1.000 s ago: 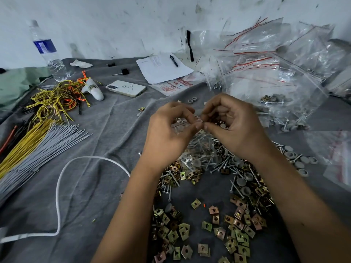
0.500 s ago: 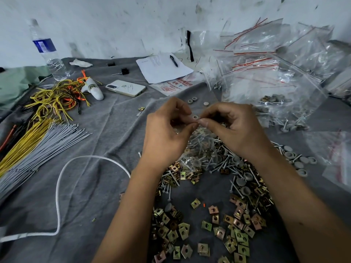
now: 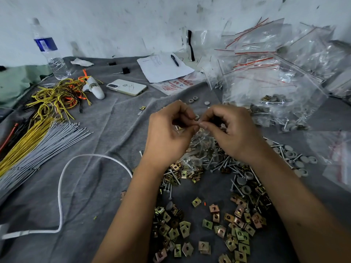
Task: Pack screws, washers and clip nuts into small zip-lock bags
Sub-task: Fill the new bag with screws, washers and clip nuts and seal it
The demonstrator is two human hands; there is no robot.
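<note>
While both hands [image 3: 199,130] pinch it, small bag [image 3: 201,147] apparently holds screws.

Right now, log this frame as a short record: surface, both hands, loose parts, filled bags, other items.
surface: grey cloth
left hand: pinches top edge of small bag
right hand: pinches same edge, fingertips meeting the left's
small bag: hangs over screws, contents unclear
clip nuts: scattered nearest the camera
washers: right of screws
filled bags: piled far right
other: phone, water bottle, paper with pen, wire bundles
</note>
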